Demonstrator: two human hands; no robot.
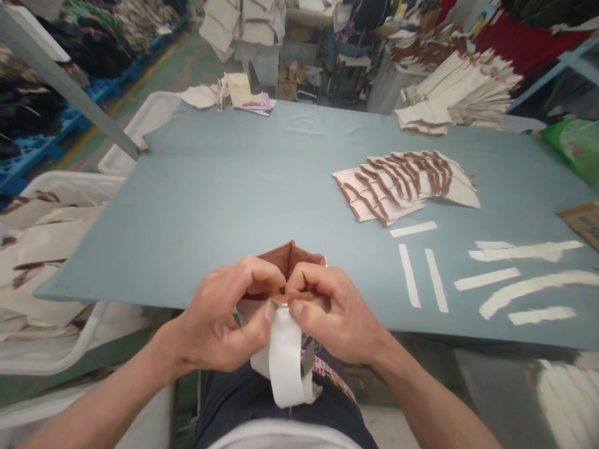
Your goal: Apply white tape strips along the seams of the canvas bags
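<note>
Between my two hands, at the near edge of the table, is a cream fabric piece with a brown lining (276, 259), its brown side standing open toward the table. A white strip (285, 362) hangs in a loop from its rim over my lap. My left hand (234, 312) pinches the rim and the strip's top with thumb and bent fingers. Close beside it, my right hand (327, 308) pinches the same rim on the right, thumb on the white strip. The spot between the fingertips is partly hidden.
A fanned stack of cream pieces with brown edges (397, 184) lies right of centre. Loose white strips (433, 280) are scattered nearer. Another cream stack (458, 93) sits at the back right. White bins (70, 349) with fabric stand left, beside a metal post (79, 81).
</note>
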